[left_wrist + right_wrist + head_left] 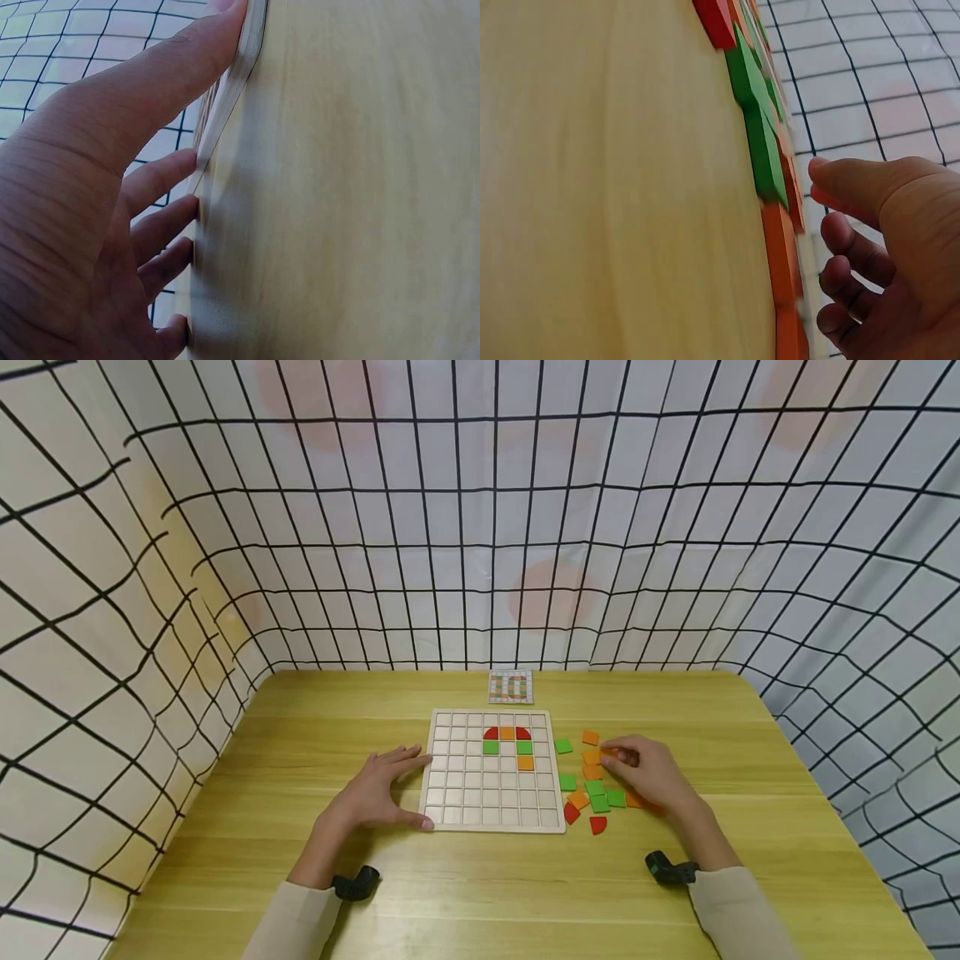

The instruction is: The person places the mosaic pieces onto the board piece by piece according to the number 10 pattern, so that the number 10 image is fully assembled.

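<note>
Beige sleeves (pixel 741 910) and black wrist devices (pixel 357 883) at the near side of a yellowish wood-grain table (pixel 480 893), enclosed to the left, right and far side by white walls (pixel 513 518) crossed with black grid lines. Set mid-table, a pale gridded board (pixel 457 777), carrying red corner pieces (pixel 522 734) to the left and right of an orange square (pixel 507 733), with green squares (pixel 524 747) just nearer and one more orange square nearer still, on the right. Lying just beyond the board's far edge, a small patterned card (pixel 511 687). Scattered right of the board, loose orange tiles (pixel 591 737), green tiles (pixel 617 798) and red pieces (pixel 597 825), several of them touching or overlapping.

Seen only from overhead: the card and the layout of pieces on the board. Revealed at the left wrist: the thickness of the board's edge, just against the thumb. Revealed at the right wrist: thick tile sides in red, green and orange, strung along the tabletop.

Spread wide, thumb well apart from fingers, left hand (pixel 378 789) touching the board's left side and near-left corner, gripping nothing. Curled above the orange tiles, right hand (pixel 654 770), thumb and forefinger brought together; impossible to tell whether pinching a tile.
</note>
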`<state>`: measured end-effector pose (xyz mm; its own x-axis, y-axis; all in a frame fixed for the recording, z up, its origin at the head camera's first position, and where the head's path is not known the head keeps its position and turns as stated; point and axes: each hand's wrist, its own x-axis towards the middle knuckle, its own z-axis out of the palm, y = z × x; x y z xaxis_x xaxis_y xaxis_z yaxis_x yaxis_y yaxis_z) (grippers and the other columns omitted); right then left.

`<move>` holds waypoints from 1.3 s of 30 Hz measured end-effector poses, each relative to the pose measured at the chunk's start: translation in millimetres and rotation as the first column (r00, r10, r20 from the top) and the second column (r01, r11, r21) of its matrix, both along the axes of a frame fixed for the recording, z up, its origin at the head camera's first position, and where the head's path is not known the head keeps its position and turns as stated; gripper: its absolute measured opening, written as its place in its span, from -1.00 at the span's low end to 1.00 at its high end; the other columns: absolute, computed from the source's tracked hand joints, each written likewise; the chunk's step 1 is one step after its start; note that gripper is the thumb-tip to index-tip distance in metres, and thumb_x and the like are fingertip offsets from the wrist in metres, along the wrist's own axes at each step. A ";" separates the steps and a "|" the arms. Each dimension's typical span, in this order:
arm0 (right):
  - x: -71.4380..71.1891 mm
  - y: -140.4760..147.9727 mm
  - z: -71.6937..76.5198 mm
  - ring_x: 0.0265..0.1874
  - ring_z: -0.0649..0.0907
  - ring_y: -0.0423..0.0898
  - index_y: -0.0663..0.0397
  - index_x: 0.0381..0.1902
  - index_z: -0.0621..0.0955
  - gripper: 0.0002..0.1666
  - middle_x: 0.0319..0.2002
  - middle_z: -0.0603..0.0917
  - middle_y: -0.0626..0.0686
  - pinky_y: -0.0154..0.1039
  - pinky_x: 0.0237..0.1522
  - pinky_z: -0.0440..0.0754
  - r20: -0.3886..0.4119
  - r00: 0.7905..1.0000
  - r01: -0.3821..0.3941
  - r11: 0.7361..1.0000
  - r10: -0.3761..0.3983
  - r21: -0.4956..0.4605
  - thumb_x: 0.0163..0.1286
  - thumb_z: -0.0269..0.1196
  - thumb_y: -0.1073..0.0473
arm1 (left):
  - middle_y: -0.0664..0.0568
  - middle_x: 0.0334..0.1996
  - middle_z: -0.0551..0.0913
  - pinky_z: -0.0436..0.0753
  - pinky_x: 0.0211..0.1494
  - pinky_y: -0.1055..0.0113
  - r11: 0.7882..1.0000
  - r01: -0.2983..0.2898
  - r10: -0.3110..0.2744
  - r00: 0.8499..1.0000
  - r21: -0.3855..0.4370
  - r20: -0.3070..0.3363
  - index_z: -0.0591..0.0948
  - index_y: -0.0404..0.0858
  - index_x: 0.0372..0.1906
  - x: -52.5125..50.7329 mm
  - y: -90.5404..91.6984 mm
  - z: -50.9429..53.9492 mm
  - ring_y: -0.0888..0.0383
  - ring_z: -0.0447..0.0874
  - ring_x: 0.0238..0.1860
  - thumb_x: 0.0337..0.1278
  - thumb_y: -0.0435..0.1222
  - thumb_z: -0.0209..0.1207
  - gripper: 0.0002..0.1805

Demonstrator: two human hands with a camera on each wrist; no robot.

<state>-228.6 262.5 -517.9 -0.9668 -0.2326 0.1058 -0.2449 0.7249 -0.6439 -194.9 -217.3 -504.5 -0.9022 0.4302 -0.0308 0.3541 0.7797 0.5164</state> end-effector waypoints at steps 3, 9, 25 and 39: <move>1.6 7.6 -0.2 -0.37 0.51 -0.15 0.09 0.07 0.74 -0.65 -0.25 0.69 0.00 -0.35 -0.34 0.51 0.011 1.000 0.007 1.000 -0.007 0.012 0.48 0.34 0.01 | -0.02 0.60 0.26 -0.10 0.64 -0.35 1.000 0.002 -0.002 1.000 -0.001 0.000 0.41 0.05 0.53 0.1 -0.2 -0.2 -0.16 0.11 0.64 -0.40 0.38 0.54 0.22; 3.2 19.2 -1.9 -0.34 0.54 -0.14 0.06 0.05 0.74 -0.69 -0.21 0.70 0.00 -0.35 -0.32 0.54 0.024 0.999 0.031 0.999 -0.031 0.030 0.47 0.34 0.02 | -0.02 0.60 0.25 -0.09 0.64 -0.35 1.000 0.004 -0.004 1.000 -0.011 -0.002 0.40 0.06 0.54 -0.3 -0.4 -0.9 -0.16 0.11 0.64 -0.39 0.39 0.53 0.22; -4.2 32.1 -6.5 -0.33 0.44 -0.07 0.00 0.16 0.72 -0.49 -0.26 0.59 -0.01 -0.26 -0.32 0.39 0.113 0.993 0.041 0.999 -0.041 0.008 0.38 0.40 -0.14 | 0.00 0.61 0.25 -0.10 0.64 -0.35 1.000 0.006 -0.006 1.000 -0.001 0.002 0.40 0.06 0.54 -1.2 -1.4 -1.6 -0.15 0.10 0.64 -0.38 0.37 0.54 0.21; -3.9 28.3 -5.9 -0.31 0.46 -0.05 0.02 0.05 0.76 -0.57 -0.26 0.62 -0.02 -0.26 -0.28 0.45 0.077 0.996 0.038 0.999 -0.040 0.017 0.38 0.42 -0.11 | 0.01 0.61 0.25 -0.12 0.65 -0.33 1.000 -0.004 0.003 1.000 0.009 0.013 0.41 0.05 0.53 -0.3 -0.7 -2.0 -0.15 0.09 0.64 -0.39 0.34 0.56 0.21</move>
